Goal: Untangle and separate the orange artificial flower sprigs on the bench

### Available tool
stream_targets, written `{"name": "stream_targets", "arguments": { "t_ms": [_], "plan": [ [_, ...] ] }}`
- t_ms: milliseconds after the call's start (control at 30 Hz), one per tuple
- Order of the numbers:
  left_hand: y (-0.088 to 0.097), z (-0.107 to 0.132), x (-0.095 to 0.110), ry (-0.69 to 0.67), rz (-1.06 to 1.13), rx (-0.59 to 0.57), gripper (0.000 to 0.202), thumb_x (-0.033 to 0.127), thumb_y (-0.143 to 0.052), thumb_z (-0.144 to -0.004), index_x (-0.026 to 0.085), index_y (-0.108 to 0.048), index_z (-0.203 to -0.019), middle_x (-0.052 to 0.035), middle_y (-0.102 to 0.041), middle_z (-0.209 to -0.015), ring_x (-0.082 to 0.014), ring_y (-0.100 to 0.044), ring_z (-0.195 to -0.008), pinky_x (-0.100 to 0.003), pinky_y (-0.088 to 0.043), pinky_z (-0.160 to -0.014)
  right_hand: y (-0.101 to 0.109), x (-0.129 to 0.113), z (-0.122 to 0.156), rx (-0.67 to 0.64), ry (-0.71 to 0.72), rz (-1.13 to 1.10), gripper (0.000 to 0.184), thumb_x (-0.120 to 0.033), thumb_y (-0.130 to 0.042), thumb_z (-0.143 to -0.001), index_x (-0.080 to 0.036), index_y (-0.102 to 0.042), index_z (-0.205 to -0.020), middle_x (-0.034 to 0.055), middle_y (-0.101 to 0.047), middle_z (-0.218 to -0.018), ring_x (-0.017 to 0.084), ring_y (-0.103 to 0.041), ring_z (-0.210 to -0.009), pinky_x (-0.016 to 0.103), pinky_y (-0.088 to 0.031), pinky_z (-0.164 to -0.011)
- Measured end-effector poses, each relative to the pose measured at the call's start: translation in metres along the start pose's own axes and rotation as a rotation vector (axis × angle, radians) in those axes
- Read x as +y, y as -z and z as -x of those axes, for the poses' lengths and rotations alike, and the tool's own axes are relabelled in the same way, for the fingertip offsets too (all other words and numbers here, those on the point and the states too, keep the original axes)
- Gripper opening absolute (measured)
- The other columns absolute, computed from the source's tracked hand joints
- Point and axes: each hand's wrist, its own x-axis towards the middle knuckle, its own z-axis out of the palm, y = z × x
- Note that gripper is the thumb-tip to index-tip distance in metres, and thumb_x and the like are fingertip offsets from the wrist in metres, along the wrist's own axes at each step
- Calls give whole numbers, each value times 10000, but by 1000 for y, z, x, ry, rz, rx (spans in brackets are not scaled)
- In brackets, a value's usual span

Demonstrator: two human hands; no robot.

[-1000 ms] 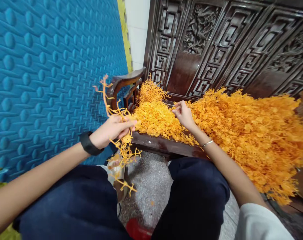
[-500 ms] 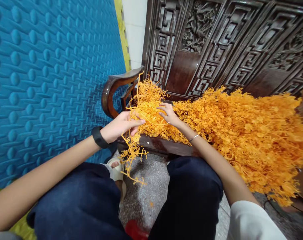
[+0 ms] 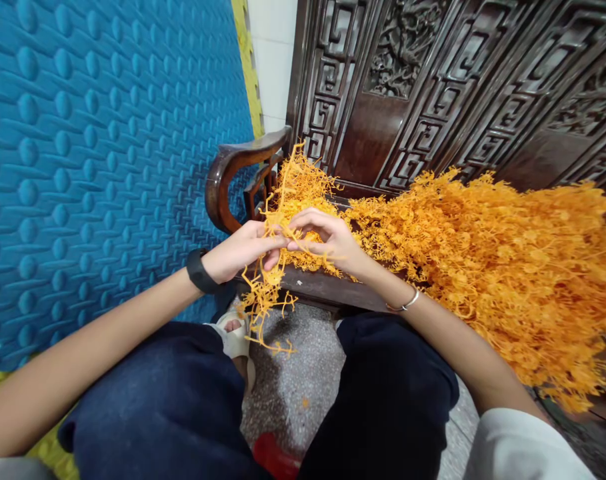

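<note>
The left hand (image 3: 247, 248) pinches a spindly, bright orange sprig with thin, forking plastic-looking stems (image 3: 265, 293) between thumb and fingers, just to the right of the glossy dark-brown curved wooden armrest (image 3: 233, 159). The sprig's upper tips rise beside that armrest, and its lower branches dangle nearer the wearer than it, past the front edge of the dark polished wooden seat (image 3: 327, 288). The right hand (image 3: 340, 248), farther right of the armrest, is narrowed, thumb and fingertips meeting the sprig just beside the left fingertips; whether they truly grip a strand I cannot tell. To do this handling well, the left pinch probably wants to sit on the thicker stem, firm but not crushing, while the right fingers take one thin branch at a time, low near its fork, with gentle movements so the tangle neither snags nor snaps. Beyond the hands, a low fluffy orange heap (image 3: 307, 183) lies beside the armrest, and a large dense orange mass (image 3: 503, 260) spreads well to its right. No brand, label or writing is readable; a tiny white mark (image 3: 299, 283) on the seat's edge, right of the armrest, is too small to make out.
</note>
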Motion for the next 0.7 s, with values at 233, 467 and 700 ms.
{"name": "stream_targets", "arguments": {
  "t_ms": [233,467,700],
  "plan": [
    [1,4,0,-53,87,258,237,383,-698,-701,156,-633,-714,61,-426,-341,-55,-335,-322,-203,-234,-381,-6,-3,-3,143,-244,-132,333,-453,-754,-640,-189,-552,-646,-22,-552,-668,105,-489,-658,284,-398,-667],
    [-9,1,-8,-199,209,485,182,313,-737,-644,150,-656,-624,56,-435,-427,-40,-311,-387,-200,-187,-391,-12,-2,-10,168,-389,-220,312,-379,-738,-662,-170,-517,-593,-23,-506,-581,92,-456,-572,271,-378,-603],
    [-9,-3,-6,-261,299,580,145,262,-736,-618,138,-661,-617,83,-345,-374,-25,-240,-343,-193,-136,-361,-22,-14,-8,87,-579,-351,239,-261,-601,-748,-158,-517,-549,-13,-484,-518,72,-408,-492,251,-315,-522]
  ]
}}
